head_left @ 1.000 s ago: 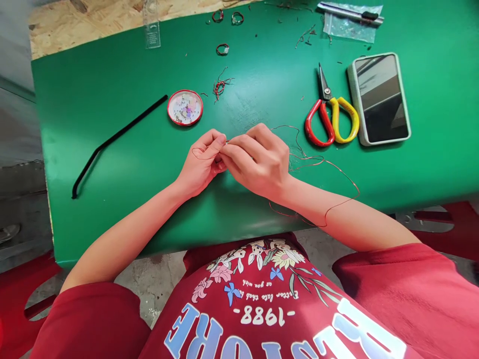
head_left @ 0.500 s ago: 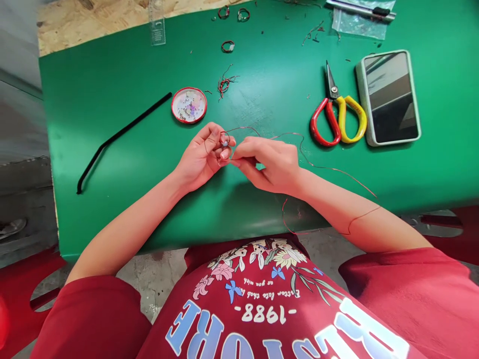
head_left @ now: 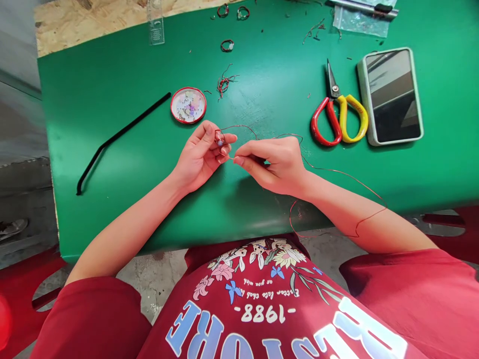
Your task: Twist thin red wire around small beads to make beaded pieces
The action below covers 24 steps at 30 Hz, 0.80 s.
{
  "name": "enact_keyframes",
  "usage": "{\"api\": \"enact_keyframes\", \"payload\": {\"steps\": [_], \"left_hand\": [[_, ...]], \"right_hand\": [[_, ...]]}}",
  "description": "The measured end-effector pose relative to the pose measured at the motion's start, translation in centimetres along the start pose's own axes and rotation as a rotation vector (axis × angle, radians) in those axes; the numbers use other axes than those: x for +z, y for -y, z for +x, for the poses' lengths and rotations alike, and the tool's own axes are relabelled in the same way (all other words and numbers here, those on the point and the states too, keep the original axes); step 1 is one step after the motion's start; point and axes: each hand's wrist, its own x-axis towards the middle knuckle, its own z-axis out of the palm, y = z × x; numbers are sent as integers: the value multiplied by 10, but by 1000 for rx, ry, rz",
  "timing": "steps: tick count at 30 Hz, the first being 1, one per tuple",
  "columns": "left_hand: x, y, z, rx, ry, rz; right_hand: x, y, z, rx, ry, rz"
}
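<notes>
A small beaded ring (head_left: 220,142) of dark red cord, with a pale blue bead, is pinched between the thumb and forefinger of my left hand (head_left: 199,157). The other left fingers curl loosely below it. My right hand (head_left: 275,162) is closed, its thumb and forefinger gripping a thin red cord (head_left: 230,158) that runs taut to the ring. Another length of cord (head_left: 346,174) loops from the ring behind my right hand, over my right forearm and past the table's front edge. Just beyond my left hand lies a red-rimmed lid (head_left: 188,105) with tiny beads in it.
On the green table (head_left: 112,89) lie red-and-yellow scissors (head_left: 339,112), a phone (head_left: 392,97), a black bent stick (head_left: 119,134) and a knotted red cord piece (head_left: 223,87). Finished-looking cord rings (head_left: 227,46), a clear ruler (head_left: 156,25) and a plastic bag (head_left: 361,20) lie farther back.
The cord between my hands has lengthened slightly as my right hand shifted right. The loop near the ring has shrunk, and the loose cord over my right forearm has moved.
</notes>
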Motion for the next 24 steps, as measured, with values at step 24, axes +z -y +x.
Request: {"api": "enact_keyframes", "payload": {"steps": [24], "left_hand": [[-2,15,-5,721,-171,742]], "right_hand": [[6,0,0,301,-65,14]]}}
